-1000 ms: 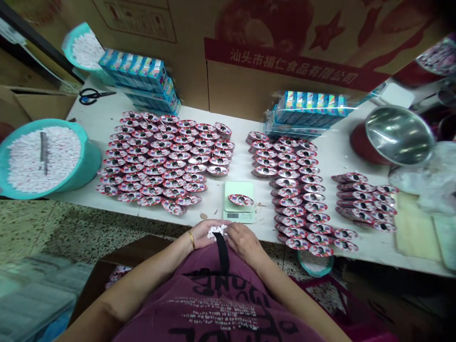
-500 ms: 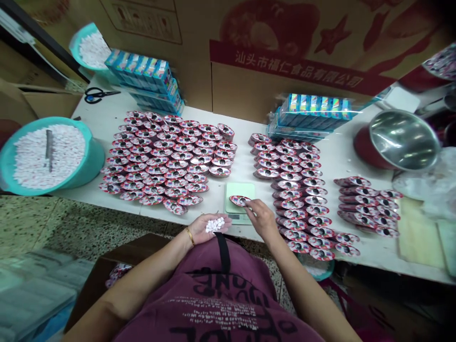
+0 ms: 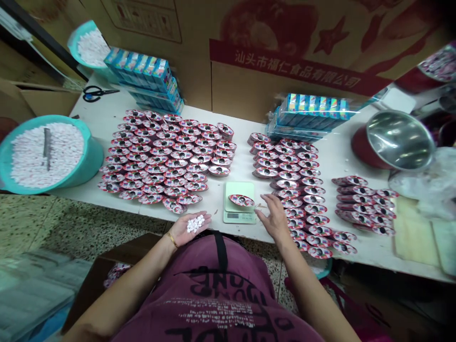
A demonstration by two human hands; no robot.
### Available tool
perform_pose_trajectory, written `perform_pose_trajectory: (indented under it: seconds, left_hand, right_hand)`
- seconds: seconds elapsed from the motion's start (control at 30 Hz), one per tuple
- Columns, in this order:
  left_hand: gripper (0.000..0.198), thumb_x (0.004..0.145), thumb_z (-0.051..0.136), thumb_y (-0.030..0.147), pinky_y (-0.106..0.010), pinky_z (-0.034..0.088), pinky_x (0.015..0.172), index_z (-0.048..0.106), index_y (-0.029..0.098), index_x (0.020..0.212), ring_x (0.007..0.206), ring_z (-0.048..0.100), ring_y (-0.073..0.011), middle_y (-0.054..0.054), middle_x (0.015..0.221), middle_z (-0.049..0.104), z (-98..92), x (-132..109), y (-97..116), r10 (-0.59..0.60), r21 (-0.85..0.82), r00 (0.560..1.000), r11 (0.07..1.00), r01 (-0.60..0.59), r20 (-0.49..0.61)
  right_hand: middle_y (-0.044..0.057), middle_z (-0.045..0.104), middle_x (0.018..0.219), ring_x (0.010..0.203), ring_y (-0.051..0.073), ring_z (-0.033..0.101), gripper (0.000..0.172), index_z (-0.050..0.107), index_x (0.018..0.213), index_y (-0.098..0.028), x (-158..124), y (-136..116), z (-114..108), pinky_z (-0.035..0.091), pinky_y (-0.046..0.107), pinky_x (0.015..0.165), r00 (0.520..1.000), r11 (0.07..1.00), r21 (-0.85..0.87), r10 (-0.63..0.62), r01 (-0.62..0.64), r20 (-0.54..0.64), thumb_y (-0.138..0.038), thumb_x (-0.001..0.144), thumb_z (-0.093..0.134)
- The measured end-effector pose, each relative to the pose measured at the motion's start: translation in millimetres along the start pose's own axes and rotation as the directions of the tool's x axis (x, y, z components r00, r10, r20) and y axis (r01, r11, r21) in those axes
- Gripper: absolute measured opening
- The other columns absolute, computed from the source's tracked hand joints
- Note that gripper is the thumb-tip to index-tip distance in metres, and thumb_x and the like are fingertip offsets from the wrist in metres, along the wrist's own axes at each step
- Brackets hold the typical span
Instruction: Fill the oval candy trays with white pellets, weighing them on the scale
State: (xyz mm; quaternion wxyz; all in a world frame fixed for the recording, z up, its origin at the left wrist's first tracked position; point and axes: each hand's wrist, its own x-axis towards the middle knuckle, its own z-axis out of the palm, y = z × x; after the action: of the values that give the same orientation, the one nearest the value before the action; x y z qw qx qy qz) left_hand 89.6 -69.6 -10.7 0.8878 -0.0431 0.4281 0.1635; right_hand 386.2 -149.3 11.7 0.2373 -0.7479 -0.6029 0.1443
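Note:
My left hand is cupped palm up at the table's front edge, holding a small heap of white candy pieces. A red foil-topped cup sits on a small pale green scale just right of it. My right hand rests flat on the table beside the scale, fingers spread, holding nothing. It lies against the near end of the right block of filled cups.
A large block of the same cups covers the table's left half, and a smaller group lies further right. Teal tubs of white candy stand left. Blue boxes, scissors and a steel bowl sit behind.
My right hand left the candy heap, reached to the cup on the scale, then drew back right and opened flat. My left hand shifted left with the candies.

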Motion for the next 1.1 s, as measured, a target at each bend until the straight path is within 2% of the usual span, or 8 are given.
perform_pose_trajectory:
  seconds: [0.17, 0.3, 0.63, 0.73, 0.9, 1.0, 1.1]
  left_hand:
    - [0.032, 0.071, 0.046, 0.012, -0.036, 0.036, 0.091, 0.052, 0.005, 0.102, 0.103, 0.048, -0.0217, -0.016, 0.105, 0.056, -6.7, -6, 3, 0.021, -0.048, 1.0, 0.999, -0.021, 0.012]
    - [0.031, 0.073, 0.045, 0.012, -0.036, 0.035, 0.091, 0.052, 0.006, 0.102, 0.104, 0.047, -0.0221, -0.016, 0.107, 0.056, -15.6, -14, 8, 0.048, -0.072, 0.999, 0.996, -0.047, 0.022]
    - [0.026, 0.072, 0.046, 0.01, -0.034, 0.04, 0.086, 0.056, 0.006, 0.095, 0.097, 0.053, -0.022, -0.015, 0.097, 0.061, -25.3, -20, 12, 0.068, -0.109, 0.995, 0.991, -0.075, -0.068]
    - [0.026, 0.071, 0.047, 0.01, -0.034, 0.04, 0.086, 0.056, 0.006, 0.095, 0.096, 0.053, -0.0225, -0.015, 0.097, 0.061, -30.9, -22, 13, 0.081, -0.126, 0.995, 0.988, -0.087, -0.055]
    - [0.026, 0.072, 0.048, 0.011, -0.033, 0.042, 0.084, 0.055, 0.007, 0.096, 0.094, 0.055, -0.0214, -0.014, 0.095, 0.061, -41.4, -26, 17, 0.109, -0.135, 0.991, 0.984, -0.118, -0.071]
    - [0.028, 0.072, 0.047, 0.012, -0.033, 0.042, 0.084, 0.054, 0.007, 0.099, 0.093, 0.055, -0.0208, -0.014, 0.095, 0.061, -44.8, -27, 20, 0.12, -0.144, 0.989, 0.981, -0.131, -0.083]
    - [0.03, 0.072, 0.048, 0.012, -0.033, 0.04, 0.086, 0.052, 0.006, 0.101, 0.093, 0.055, -0.021, -0.014, 0.096, 0.061, -47.3, -29, 21, 0.132, -0.156, 0.988, 0.977, -0.142, -0.076]
  right_hand:
    - [0.01, 0.04, 0.117, 0.106, 0.024, 0.039, 0.057, 0.036, 0.119, -0.021, 13, -10, 19, 0.036, 0.04, 0.084, 0.987, 0.999, -0.036, -0.028, 0.035, 0.158, -0.035, 0.068, 0.056]
    - [0.01, 0.039, 0.118, 0.106, 0.025, 0.039, 0.058, 0.034, 0.12, -0.022, 21, -15, 27, 0.036, 0.041, 0.081, 0.976, 0.998, -0.036, -0.044, 0.053, 0.211, -0.034, 0.068, 0.056]
    - [0.01, 0.041, 0.116, 0.102, 0.024, 0.04, 0.061, 0.034, 0.12, -0.02, 37, -25, 41, 0.038, 0.039, 0.079, 0.948, 0.99, -0.107, -0.056, 0.093, 0.313, -0.034, 0.065, 0.058]
    - [0.01, 0.043, 0.114, 0.099, 0.024, 0.042, 0.057, 0.036, 0.117, -0.019, 36, -25, 42, 0.038, 0.037, 0.078, 0.945, 0.985, -0.135, -0.055, 0.103, 0.323, -0.031, 0.066, 0.057]
    - [0.007, 0.051, 0.098, 0.088, 0.02, 0.046, 0.034, 0.045, 0.105, -0.018, 41, -35, 42, 0.039, 0.033, 0.076, 0.95, 0.985, -0.129, -0.075, 0.118, 0.303, -0.023, 0.072, 0.049]
    - [0.007, 0.051, 0.098, 0.089, 0.02, 0.045, 0.035, 0.044, 0.107, -0.018, 61, -52, 50, 0.038, 0.032, 0.078, 0.966, 0.985, -0.091, -0.123, 0.147, 0.226, -0.024, 0.073, 0.048]
    - [0.007, 0.05, 0.104, 0.093, 0.02, 0.043, 0.039, 0.041, 0.112, -0.018, 89, -72, 70, 0.036, 0.032, 0.08, 0.966, 0.975, -0.097, -0.178, 0.198, 0.186, -0.023, 0.074, 0.048]
